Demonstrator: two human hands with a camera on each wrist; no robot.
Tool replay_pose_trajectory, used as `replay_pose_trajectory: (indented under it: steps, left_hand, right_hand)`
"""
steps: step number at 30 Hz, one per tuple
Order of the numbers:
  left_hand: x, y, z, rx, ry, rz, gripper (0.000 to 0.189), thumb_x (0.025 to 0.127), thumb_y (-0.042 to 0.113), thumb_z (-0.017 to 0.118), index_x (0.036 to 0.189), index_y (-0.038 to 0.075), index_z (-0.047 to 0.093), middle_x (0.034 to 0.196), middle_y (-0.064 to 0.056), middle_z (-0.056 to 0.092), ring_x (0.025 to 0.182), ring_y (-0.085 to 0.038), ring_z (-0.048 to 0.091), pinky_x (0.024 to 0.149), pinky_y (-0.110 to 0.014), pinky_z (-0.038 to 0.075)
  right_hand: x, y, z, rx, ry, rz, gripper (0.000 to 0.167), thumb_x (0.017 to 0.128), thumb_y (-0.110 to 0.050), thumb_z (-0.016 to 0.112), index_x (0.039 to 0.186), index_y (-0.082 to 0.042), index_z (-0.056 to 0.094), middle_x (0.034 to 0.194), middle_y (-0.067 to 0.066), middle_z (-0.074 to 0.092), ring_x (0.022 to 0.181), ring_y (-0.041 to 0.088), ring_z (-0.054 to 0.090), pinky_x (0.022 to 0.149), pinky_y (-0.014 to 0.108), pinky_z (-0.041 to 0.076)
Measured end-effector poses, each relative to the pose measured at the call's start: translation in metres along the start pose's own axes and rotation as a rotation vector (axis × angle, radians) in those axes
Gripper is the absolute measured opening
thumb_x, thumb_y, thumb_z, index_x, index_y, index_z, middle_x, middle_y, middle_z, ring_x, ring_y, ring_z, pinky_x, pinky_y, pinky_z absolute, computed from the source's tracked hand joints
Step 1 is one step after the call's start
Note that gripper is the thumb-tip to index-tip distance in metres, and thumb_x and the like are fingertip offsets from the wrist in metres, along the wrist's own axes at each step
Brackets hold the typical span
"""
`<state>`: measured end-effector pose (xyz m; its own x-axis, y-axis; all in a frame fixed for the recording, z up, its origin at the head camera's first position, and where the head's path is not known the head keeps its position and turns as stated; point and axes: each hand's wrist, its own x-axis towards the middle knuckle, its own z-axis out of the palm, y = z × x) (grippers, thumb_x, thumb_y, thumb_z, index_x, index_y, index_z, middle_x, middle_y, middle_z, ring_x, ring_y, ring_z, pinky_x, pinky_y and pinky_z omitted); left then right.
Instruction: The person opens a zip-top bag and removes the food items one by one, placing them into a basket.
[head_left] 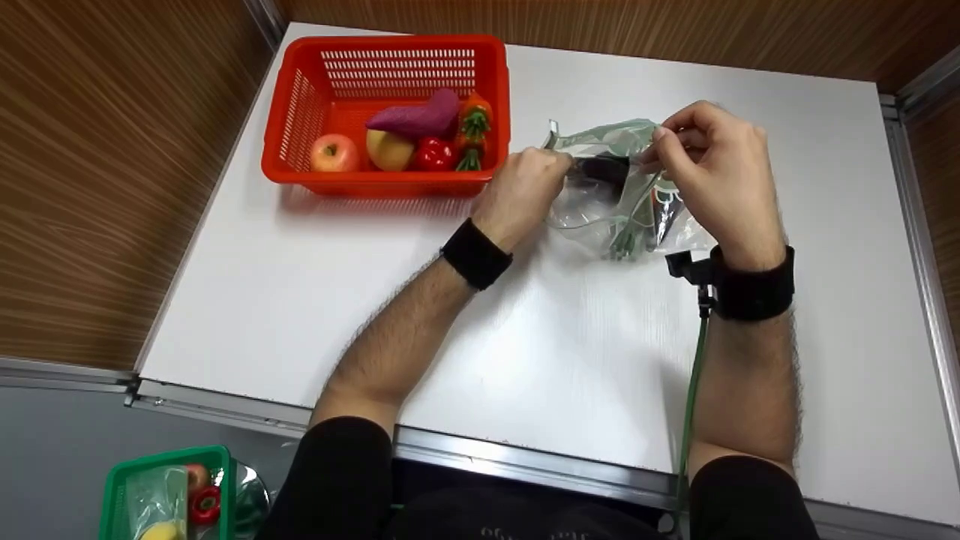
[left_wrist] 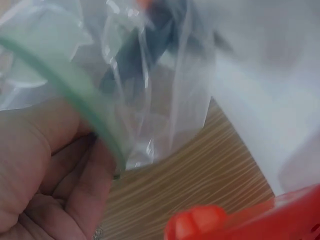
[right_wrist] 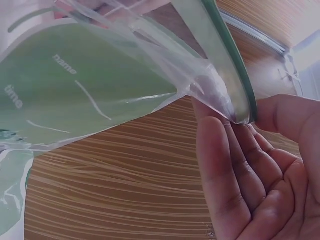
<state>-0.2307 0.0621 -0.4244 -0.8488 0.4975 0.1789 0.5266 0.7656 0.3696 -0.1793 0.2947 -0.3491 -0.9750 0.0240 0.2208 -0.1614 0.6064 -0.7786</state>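
Both hands hold a clear zip bag [head_left: 581, 206] by its green-edged mouth, above the right half of the white table. My left hand [head_left: 529, 187] grips the bag's left edge with curled fingers. On the opposite side, my right hand [head_left: 716, 165] pinches the green zip strip [right_wrist: 237, 75] between thumb and fingers. A dark, long item [head_left: 606, 169] shows through the plastic, with green stalks [head_left: 622, 244] near the lower end. The right wrist view shows the bag's green panel [right_wrist: 75, 85] printed with "name" and "time". Beneath the right hand lies more clear plastic [head_left: 679, 229] around something dark.
At the back left, a red basket [head_left: 386, 180] holds an apple [head_left: 334, 154], a purple sweet potato [head_left: 420, 116], a red pepper [head_left: 435, 154] and other produce. A green basket [head_left: 112, 502] stands below the table's front left. Wood-grain panels [head_left: 600, 30] enclose the table.
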Motion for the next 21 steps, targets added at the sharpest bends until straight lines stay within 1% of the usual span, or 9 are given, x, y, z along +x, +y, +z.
replay_pose_trajectory:
  steps: [2,6,9,14,18,21]
  left_hand:
    - [-0.002,0.000,-0.006,-0.014,0.020,0.009,0.031,0.110,-0.010,0.059,0.119,0.003,0.086,0.101,-0.009,0.086,0.096,-0.027,0.083,0.082,-0.039,0.071]
    - [-0.005,0.001,-0.018,-0.019,0.062,0.028,0.033,0.111,-0.006,0.063,0.125,0.007,0.089,0.110,-0.008,0.090,0.099,-0.028,0.085,0.087,-0.040,0.073]
    - [-0.008,0.000,-0.027,-0.059,0.084,0.038,0.031,0.111,-0.003,0.067,0.127,0.010,0.090,0.115,-0.008,0.091,0.102,-0.030,0.087,0.090,-0.042,0.074]
    - [-0.014,-0.003,-0.041,-0.119,0.122,0.069,0.028,0.112,-0.001,0.067,0.123,0.010,0.090,0.111,-0.010,0.091,0.104,-0.034,0.087,0.093,-0.046,0.074]
    - [-0.018,-0.004,-0.051,-0.115,0.168,0.091,0.025,0.114,0.003,0.068,0.121,0.010,0.091,0.110,-0.008,0.092,0.102,-0.032,0.088,0.095,-0.045,0.074]
    - [-0.021,-0.005,-0.059,-0.105,0.201,0.114,0.022,0.115,0.006,0.071,0.124,0.009,0.091,0.112,-0.007,0.092,0.102,-0.030,0.088,0.096,-0.043,0.074]
  right_hand:
    - [0.000,0.000,-0.001,-0.004,0.007,-0.005,0.015,0.116,-0.022,0.069,0.109,-0.013,0.079,0.080,-0.033,0.080,0.075,-0.004,0.080,0.063,0.018,0.047]
    - [-0.001,-0.001,-0.002,0.003,0.016,-0.002,0.014,0.116,-0.022,0.069,0.109,-0.015,0.079,0.081,-0.032,0.080,0.075,-0.003,0.080,0.062,0.017,0.049]
    - [-0.001,-0.001,-0.003,0.009,0.021,0.000,0.014,0.116,-0.022,0.069,0.109,-0.015,0.079,0.081,-0.032,0.080,0.076,-0.004,0.080,0.063,0.016,0.051]
    - [-0.001,-0.001,-0.004,0.031,0.023,0.004,0.013,0.116,-0.021,0.069,0.109,-0.015,0.079,0.082,-0.031,0.080,0.077,-0.005,0.082,0.070,0.014,0.058]
    - [0.000,0.000,-0.004,0.046,0.027,0.007,0.012,0.116,-0.020,0.070,0.108,-0.018,0.078,0.082,-0.031,0.081,0.078,-0.005,0.083,0.072,0.014,0.061]
    - [0.000,0.000,-0.005,0.046,0.034,0.004,0.012,0.116,-0.020,0.070,0.107,-0.020,0.077,0.082,-0.031,0.080,0.078,-0.005,0.082,0.074,0.013,0.062]
